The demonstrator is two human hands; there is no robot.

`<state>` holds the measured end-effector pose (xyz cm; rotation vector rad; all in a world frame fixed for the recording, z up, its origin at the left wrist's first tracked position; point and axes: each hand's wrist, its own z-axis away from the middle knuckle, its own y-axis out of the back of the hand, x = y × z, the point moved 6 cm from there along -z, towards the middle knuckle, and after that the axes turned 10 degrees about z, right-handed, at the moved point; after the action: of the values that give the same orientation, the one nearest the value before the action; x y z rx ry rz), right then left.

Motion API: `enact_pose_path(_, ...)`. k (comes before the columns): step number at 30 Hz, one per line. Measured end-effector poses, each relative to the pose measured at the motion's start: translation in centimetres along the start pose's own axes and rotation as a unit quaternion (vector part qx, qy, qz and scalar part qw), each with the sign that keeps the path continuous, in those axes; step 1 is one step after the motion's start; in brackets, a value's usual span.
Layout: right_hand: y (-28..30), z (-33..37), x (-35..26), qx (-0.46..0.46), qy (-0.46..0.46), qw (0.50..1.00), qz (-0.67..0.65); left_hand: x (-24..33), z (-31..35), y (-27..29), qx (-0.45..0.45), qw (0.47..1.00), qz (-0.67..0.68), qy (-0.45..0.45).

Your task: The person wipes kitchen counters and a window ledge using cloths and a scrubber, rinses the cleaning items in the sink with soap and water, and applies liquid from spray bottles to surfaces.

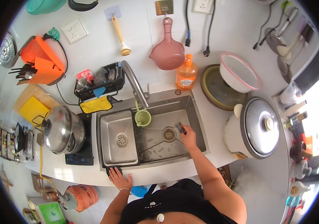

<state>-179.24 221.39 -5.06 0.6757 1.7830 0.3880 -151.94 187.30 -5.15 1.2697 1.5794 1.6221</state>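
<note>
Holding a small dark-handled object (183, 129) in the right grip (189, 138), closed firmly around it, right of centre in the frame. Poised above the large basin (180, 112), just right of the round drain (168, 134); too small and blurred to name exactly. At lower left of centre, resting the left grip (120, 180) over a dark cloth (113, 172) at the front edge of the worktop (216, 125); cannot tell whether pinching the cloth or only pressing on it.

Showing wet patches on the large basin's floor, mostly below and left of the drain. Near the centre, seeing a light-green strainer (143, 118), below the curved faucet (131, 79) and beside the small basin (109, 127). Above that smaller basin, noting a yellow cloth (95, 105) in front of a black rack (109, 89). At upper centre, standing behind the sink, an orange soap bottle (186, 74). On the right side of the frame, a large lidded pot (236, 128); on the left, a lidded steel pot (60, 130) on a black cooker (79, 159).
</note>
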Motion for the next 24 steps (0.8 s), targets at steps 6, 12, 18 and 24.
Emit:
enact_pose_path(6,-4.3,5.2,11.1,-0.231,-0.04,0.933,0.272,1.4,-0.5,-0.5,0.007,1.0,-0.003,-0.025)
enact_pose_path(12,2.0,3.8,3.7,-0.091,-0.293,0.892,-0.333,-0.9,1.0,-2.4,0.026,0.998,-0.05,-0.017)
enact_pose_path(18,17.8,4.1,-3.7,-0.035,-0.285,0.751,-0.595,-0.7,0.9,-2.2,-0.009,0.996,-0.079,0.032)
enact_pose_path(24,40.2,6.9,-0.8,0.277,-0.145,0.853,-0.419,-1.4,1.1,-1.6,-0.036,0.989,-0.128,0.068)
